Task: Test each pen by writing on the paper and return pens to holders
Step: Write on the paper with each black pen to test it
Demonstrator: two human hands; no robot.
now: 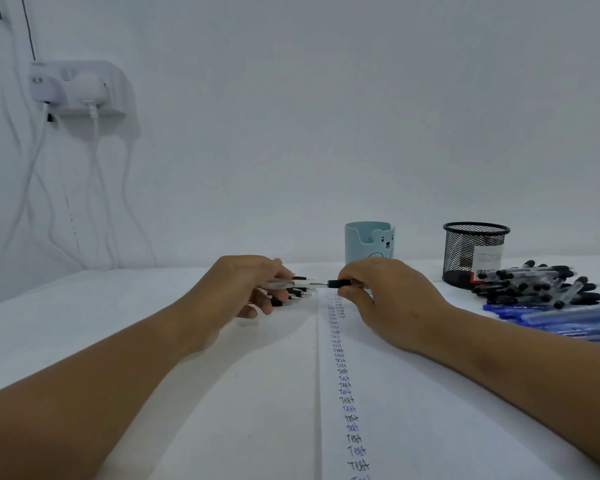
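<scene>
My left hand (245,289) grips a bundle of several black-tipped pens (297,292), their tips pointing right. The top one is a clear pen (300,282) with its tip bare. Just to the right of that tip, my right hand (383,299) pinches a black pen cap (338,283), a short gap apart from the tip. Both hands hover over the white paper (413,393), which carries a long column of handwritten "Test" words (343,375) in black and blue ink.
A light blue bear pen holder (357,242) and a black mesh holder (465,251) stand at the back. Piles of black pens (541,284) and blue pens (568,320) lie on the right. A wall socket with white cables (80,88) is at the left.
</scene>
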